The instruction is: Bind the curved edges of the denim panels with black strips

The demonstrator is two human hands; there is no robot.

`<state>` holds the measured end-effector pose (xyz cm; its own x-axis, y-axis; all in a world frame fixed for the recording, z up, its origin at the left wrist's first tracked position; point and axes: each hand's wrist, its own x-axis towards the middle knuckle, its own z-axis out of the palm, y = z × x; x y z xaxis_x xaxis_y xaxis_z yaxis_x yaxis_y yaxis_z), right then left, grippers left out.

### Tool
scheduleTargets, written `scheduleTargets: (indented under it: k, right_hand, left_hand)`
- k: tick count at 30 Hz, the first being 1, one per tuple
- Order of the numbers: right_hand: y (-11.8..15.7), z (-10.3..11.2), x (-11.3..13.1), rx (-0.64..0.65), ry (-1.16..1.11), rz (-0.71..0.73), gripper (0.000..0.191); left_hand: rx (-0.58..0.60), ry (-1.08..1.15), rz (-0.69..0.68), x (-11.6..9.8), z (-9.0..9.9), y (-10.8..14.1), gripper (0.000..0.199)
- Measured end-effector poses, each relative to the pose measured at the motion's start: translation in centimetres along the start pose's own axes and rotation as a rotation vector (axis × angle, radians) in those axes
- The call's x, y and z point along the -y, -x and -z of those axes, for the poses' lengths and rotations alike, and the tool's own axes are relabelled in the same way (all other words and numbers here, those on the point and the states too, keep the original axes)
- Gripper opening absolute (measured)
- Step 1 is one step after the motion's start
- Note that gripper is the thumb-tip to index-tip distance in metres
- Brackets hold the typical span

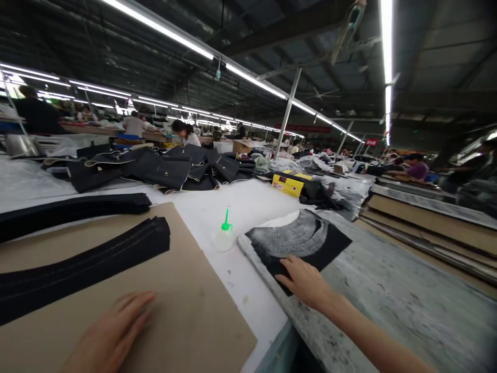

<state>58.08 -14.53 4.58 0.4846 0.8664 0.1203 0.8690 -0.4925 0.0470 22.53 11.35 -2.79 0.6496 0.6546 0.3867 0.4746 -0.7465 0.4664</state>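
The grey slab supports the black fabric piece. The right hand rests on the fabric's near edge, fingers extended, slightly parted, gripping nothing. The left hand, blurred, is over the brown board, fingers loosely extended.

This is a large factory hall, most likely a sewing or garment workshop. Long rows of strip lights hang under a dark, high metal roof, with poles standing among the work surfaces. Dark cut fabric pieces lie heaped along the far edge of the white table. Beyond that edge, several people are spread among further tables piled with cloth and plastic.
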Motion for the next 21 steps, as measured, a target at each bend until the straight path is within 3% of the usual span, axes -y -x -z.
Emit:
scheduleTargets:
  k: [2, 5, 8, 11, 14, 17, 21]
  right_hand:
    - [0.0, -0.5, 0.0, 0.008, 0.029, 0.003, 0.015]
    - [-0.5, -1.0, 0.0, 0.012, 0.051, 0.015, 0.016]
    - [-1.3, -1.4, -0.2, 0.01, 0.06, 0.03, 0.017]
    - [-1.8, -1.9, -0.3, 0.002, 0.067, 0.045, 0.014]
    - [-2.3, -2.5, -0.4, -0.009, 0.073, 0.046, 0.016]
    - [-2.8, -2.5, -0.6, -0.022, 0.063, 0.06, 0.018]
    - [-3.1, -1.7, -1.0, -0.061, 0.044, 0.104, 0.012]
  left_hand:
    - [0.14, 0.112, -0.159, -5.6, -1.8, -2.1, 0.032]
    - [0.224, 0.216, -0.316, -13.5, -4.7, -5.6, 0.038]
    - [0.286, 0.281, -0.384, -18.4, -8.4, -9.2, 0.052]
    - [0.32, 0.281, -0.427, -20.2, -12.5, -12.2, 0.064]
    - [0.352, 0.253, -0.411, -20.2, -15.4, -14.0, 0.063]
    - [0.363, 0.228, -0.394, -19.8, -16.3, -14.4, 0.064]
    - [0.355, 0.215, -0.366, -19.8, -16.1, -14.1, 0.061]
